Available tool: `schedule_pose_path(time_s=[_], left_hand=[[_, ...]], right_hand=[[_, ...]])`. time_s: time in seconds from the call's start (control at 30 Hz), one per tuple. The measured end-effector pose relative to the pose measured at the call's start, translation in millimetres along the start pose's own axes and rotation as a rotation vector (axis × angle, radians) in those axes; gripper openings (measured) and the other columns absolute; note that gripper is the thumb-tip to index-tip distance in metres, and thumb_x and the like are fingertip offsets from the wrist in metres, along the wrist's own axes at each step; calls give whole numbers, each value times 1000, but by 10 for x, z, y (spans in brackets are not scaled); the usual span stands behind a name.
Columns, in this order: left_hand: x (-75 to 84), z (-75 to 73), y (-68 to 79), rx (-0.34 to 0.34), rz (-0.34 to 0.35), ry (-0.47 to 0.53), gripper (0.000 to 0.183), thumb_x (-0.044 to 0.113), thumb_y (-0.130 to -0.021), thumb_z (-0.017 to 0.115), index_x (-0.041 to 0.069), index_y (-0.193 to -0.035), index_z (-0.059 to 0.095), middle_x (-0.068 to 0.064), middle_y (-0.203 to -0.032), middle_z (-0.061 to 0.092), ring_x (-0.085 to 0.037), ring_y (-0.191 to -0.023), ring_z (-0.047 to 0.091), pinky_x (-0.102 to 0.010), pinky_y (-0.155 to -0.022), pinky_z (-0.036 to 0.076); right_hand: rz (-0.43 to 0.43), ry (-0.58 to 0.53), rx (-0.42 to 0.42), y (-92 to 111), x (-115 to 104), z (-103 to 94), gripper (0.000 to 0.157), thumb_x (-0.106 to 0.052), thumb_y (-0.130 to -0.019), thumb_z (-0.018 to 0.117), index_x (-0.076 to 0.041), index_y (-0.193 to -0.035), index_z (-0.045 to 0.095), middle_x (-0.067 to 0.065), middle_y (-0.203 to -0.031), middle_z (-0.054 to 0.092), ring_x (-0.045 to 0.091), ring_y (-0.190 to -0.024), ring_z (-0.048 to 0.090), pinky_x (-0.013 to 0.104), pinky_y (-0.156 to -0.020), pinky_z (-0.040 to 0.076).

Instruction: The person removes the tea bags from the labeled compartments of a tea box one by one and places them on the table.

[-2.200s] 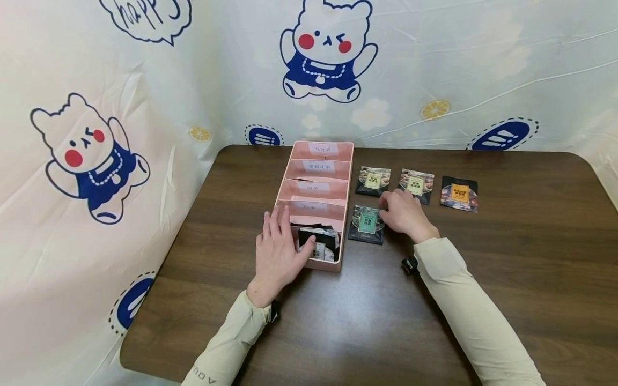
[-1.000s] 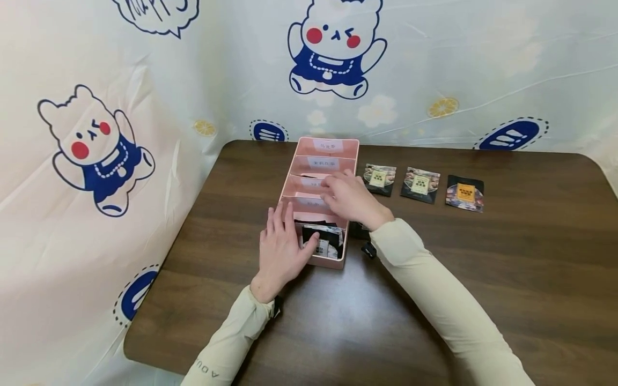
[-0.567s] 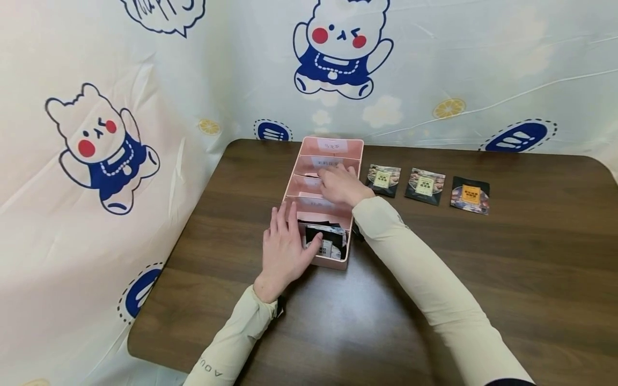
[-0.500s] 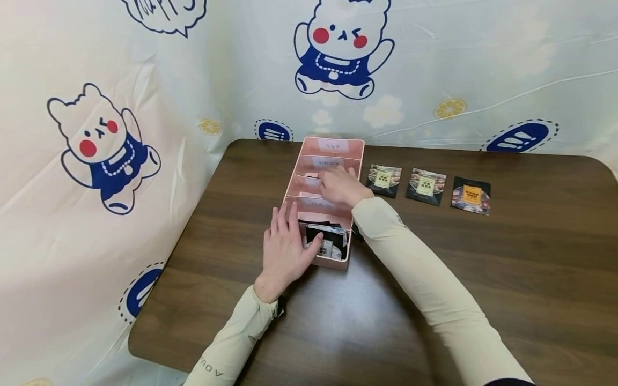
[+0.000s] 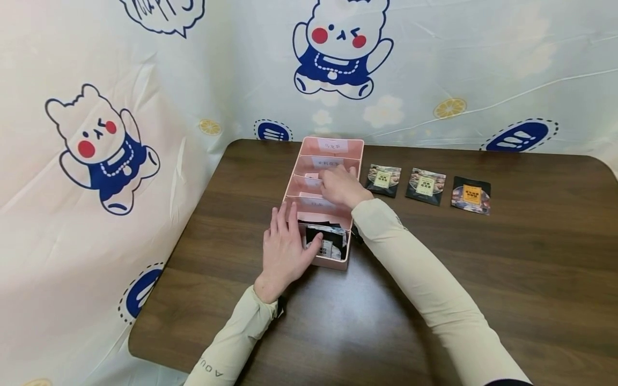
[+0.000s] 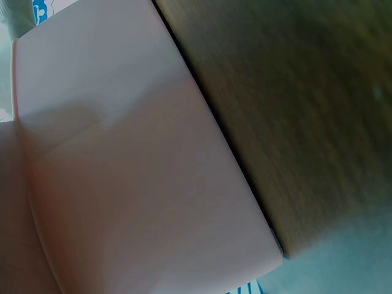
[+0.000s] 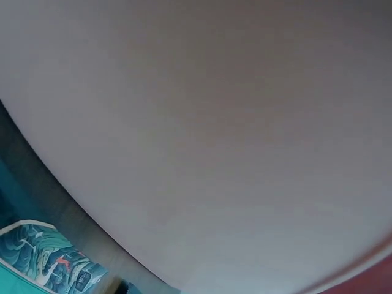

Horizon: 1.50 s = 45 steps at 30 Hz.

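Observation:
A long pink box (image 5: 357, 185) with labelled dividers stands on the table. My left hand (image 5: 284, 252) lies along its near left side, fingers straight and spread, thumb over the front compartment. Several black and white sachets (image 5: 333, 236) stand upright in that compartment. My right hand (image 5: 340, 185) reaches into a middle compartment with fingers bent downward. Its fingertips are hidden, so I cannot tell what they touch. A teal, wave-patterned sachet (image 7: 52, 257) shows beside the box in the right wrist view; in the head view the right sleeve covers that place.
Right of the box lie two sachets with pale green labels, a nearer one (image 5: 383, 180) and a farther one (image 5: 425, 186), and one with an orange label (image 5: 471, 195). The brown table (image 5: 232, 214) meets a printed cloth backdrop (image 5: 241, 64) behind and at left.
My right hand has left the teal sachet on the table and moved left over the box, down into a middle compartment. It has stayed there for the last half second. My left hand keeps its place.

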<state>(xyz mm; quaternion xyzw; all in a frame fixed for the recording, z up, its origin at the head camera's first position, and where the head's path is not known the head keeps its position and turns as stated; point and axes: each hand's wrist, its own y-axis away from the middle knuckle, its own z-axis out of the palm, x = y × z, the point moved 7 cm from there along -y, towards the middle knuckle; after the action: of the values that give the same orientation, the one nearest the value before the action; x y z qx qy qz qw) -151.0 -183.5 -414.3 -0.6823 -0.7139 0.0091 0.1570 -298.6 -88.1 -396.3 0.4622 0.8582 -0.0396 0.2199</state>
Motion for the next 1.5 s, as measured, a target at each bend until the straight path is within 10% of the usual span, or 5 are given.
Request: schedule_pose_path(time_s=[0.3, 1.5], left_hand=[[-2, 8, 4, -14, -5, -3, 90, 63, -86, 47, 7, -152, 23, -18, -155, 27, -43, -143, 27, -59, -93, 43], [0, 10, -4, -13, -5, 8, 89, 63, -86, 46, 8, -152, 23, -18, -156, 26, -44, -141, 28, -59, -94, 42]], right_hand=[[9, 5, 85, 28, 53, -113, 16, -16, -95, 49, -13, -93, 65, 6, -92, 67, 30, -101, 56, 50, -93, 31], [-25, -29, 326, 340, 246, -636, 23, -22, -99, 50, -16, -115, 66, 6, -106, 72, 27, -97, 62, 48, -90, 35]])
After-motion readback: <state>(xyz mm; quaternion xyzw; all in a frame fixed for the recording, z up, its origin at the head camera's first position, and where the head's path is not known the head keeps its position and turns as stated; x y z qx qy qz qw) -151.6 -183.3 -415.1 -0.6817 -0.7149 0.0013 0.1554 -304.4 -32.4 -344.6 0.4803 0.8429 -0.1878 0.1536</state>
